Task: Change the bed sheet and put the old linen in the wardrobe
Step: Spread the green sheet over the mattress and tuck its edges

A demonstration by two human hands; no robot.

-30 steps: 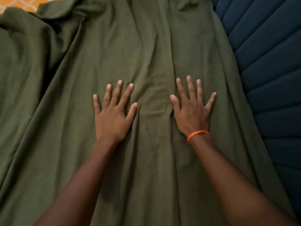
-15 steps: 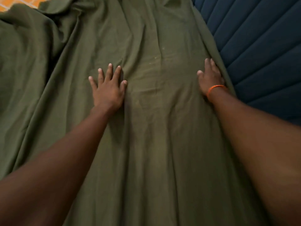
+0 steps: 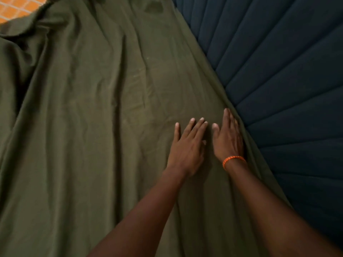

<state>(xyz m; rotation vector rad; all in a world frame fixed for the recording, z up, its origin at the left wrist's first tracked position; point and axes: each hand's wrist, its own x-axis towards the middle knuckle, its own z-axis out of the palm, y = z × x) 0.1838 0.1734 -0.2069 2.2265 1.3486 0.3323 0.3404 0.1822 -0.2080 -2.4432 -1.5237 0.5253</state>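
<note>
Smoothing is under way: the olive bed sheet (image 3: 96,127) is spread but wrinkled, pressed flat-fingered by the left hand (image 3: 187,147) and right hand (image 3: 229,136) near the blue quilted mattress (image 3: 287,71), partly uncovered. Old linen is unseen.

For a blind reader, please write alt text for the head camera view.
Both hands, left hand and right hand, press flat on an olive green sheet beside its edge along a dark blue quilted surface.

Orange tiled floor (image 3: 16,10), dark-blue quilted mattress (image 3: 278,71).
</note>
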